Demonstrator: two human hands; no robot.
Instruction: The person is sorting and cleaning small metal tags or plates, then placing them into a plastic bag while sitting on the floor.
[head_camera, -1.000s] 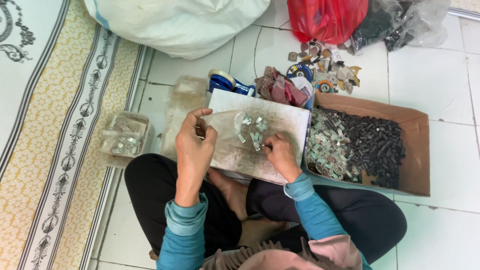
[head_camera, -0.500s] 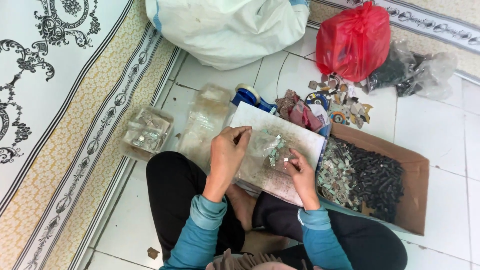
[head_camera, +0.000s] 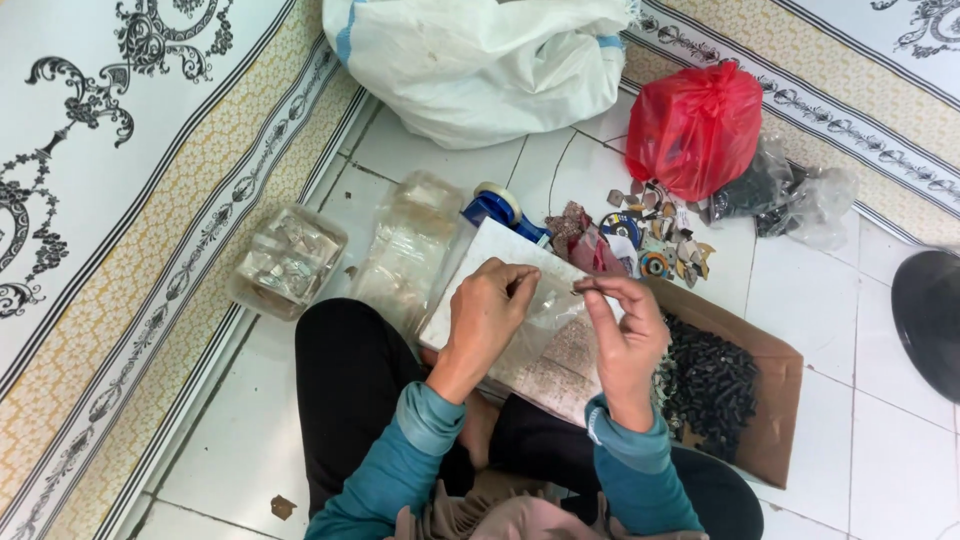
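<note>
Seated on floor, holding clear bag (head_camera: 545, 318) over white board (head_camera: 520, 300) on lap. L hand (head_camera: 487, 318) fingers pinching bag's left edge, R hand (head_camera: 625, 335) fingers pinching its top right. Cardboard box (head_camera: 770, 400) w/ dark bits lying just right; tape dispenser (head_camera: 500, 208) sitting behind board.

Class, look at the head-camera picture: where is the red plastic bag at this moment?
The red plastic bag sits on the tiled floor at upper right, just right of the big white sack, with the clear bags of dark pieces beside it.
</note>
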